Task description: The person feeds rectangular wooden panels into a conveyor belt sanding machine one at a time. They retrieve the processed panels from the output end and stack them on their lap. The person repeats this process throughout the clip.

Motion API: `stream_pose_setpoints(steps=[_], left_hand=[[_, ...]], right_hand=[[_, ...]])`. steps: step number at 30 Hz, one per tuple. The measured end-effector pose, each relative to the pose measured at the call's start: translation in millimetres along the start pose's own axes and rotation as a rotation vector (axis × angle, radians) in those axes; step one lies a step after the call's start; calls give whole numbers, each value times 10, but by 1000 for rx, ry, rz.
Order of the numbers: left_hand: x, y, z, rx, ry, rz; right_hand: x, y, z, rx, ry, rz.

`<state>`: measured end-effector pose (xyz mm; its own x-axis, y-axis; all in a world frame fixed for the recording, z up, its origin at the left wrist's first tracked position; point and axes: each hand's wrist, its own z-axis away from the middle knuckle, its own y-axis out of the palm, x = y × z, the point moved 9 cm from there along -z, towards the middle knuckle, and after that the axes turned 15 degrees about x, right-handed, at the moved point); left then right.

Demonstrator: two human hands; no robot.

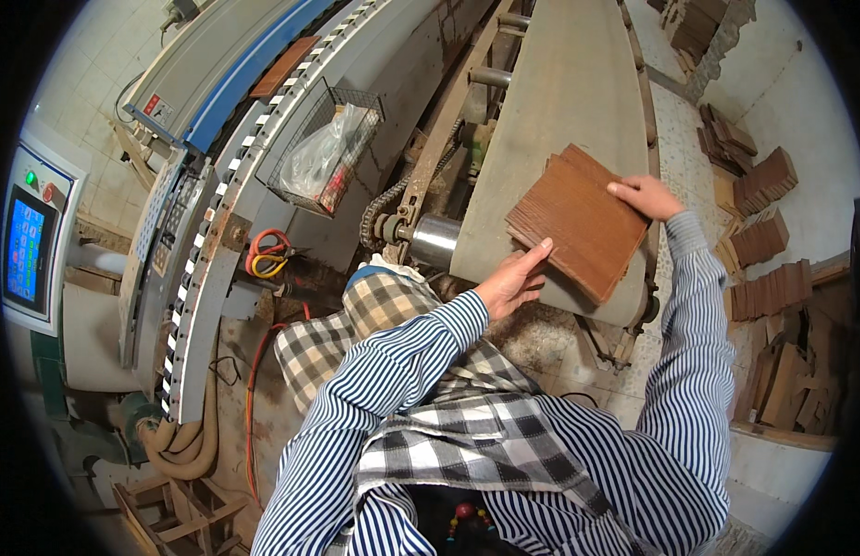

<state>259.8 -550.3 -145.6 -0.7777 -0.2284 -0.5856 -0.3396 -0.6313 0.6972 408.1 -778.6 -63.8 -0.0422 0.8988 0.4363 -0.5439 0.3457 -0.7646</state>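
Stack of brown boards point(585, 227) lies between your hands over the belt point(578, 83), its right corner gripped by your right fingers point(626, 192); your left fingers point(530, 261) are at its near-left edge, though whether they grip cannot be told. Nearly square, it slants, the slightly longer axis running from beyond your left fingers toward near right. Well left of those fingers sit a red-and-white label point(157, 107) and a lit blue screen point(27, 246), their writing too small to read.
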Motion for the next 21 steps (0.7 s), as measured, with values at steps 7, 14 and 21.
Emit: stream_pose_setpoints(steps=[7, 14, 21], left_hand=[[-6, -79, -65, 91, 213, 59], [16, -203, 234, 42, 301, 104], [-62, -245, 1188, 10, 441, 82]], right_hand=[[313, 519, 722, -47, 27, -1], [-58, 1150, 1137, -392, -36, -511], [565, 1850, 1221, -173, -191, -1402]])
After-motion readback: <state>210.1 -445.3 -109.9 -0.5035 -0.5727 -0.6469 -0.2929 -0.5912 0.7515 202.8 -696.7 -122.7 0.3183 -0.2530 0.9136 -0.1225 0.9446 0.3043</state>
